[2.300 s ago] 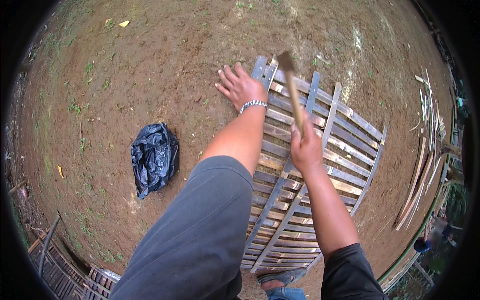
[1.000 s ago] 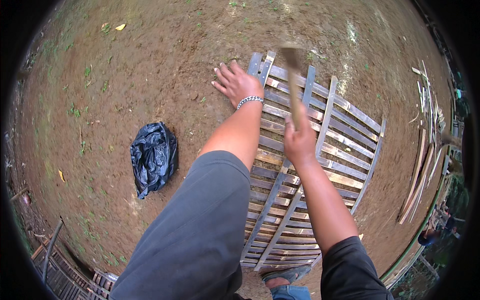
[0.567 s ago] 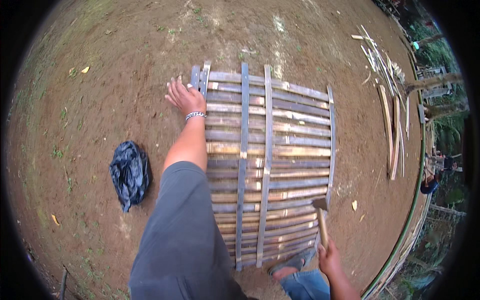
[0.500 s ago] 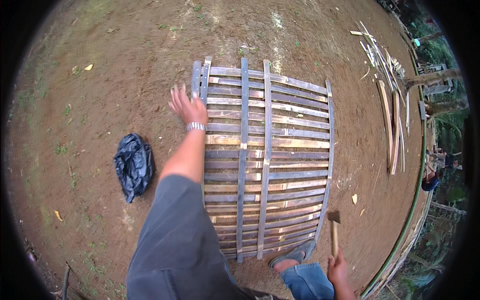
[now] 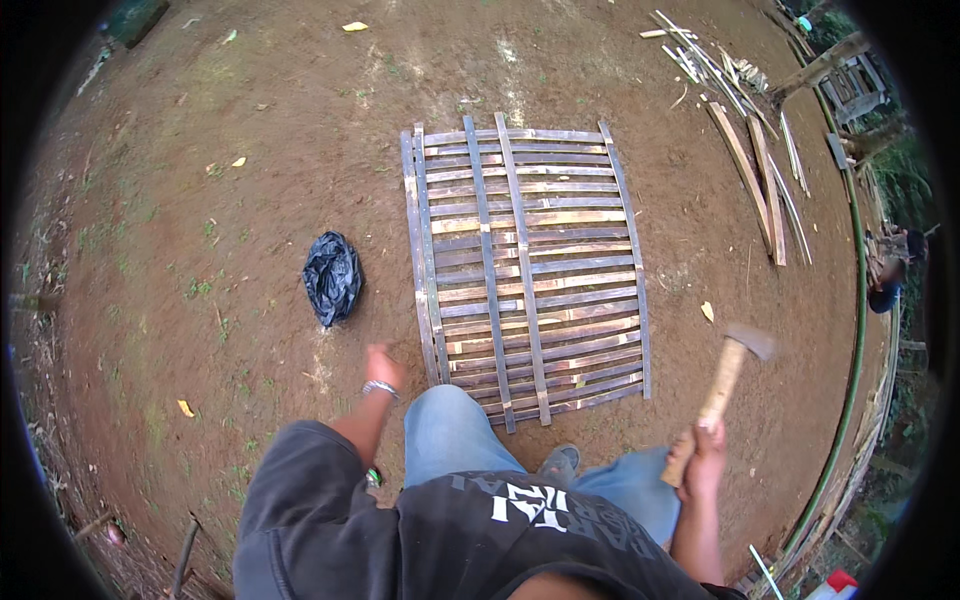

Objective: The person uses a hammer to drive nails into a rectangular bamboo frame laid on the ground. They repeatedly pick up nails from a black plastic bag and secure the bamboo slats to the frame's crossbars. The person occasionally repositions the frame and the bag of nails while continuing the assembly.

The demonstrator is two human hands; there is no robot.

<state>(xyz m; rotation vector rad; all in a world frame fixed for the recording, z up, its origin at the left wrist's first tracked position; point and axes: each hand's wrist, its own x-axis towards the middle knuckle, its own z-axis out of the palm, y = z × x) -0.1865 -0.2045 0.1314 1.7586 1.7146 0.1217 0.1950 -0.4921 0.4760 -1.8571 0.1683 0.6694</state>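
A flat panel of bamboo slats (image 5: 530, 260) lies on bare brown earth in front of me, with long battens running across the short slats. My right hand (image 5: 700, 455) grips the wooden handle of a hammer (image 5: 728, 365), its head raised to the right of the panel's near corner. My left hand (image 5: 380, 365), with a bracelet at the wrist, hangs by the panel's near left corner, blurred, with nothing seen in it. My jeans-clad knees and one shoe (image 5: 558, 465) stand at the panel's near edge.
A crumpled black plastic bag (image 5: 332, 278) lies left of the panel. Loose bamboo strips and poles (image 5: 755, 170) lie at the far right. A long green pole (image 5: 860, 300) curves along the right edge, with a fence and another person (image 5: 890, 270) beyond.
I have straightened up from leaning over the panel. My left hand has come off the slats and drawn back to my side. The hammer has swung from above the panel to my right.
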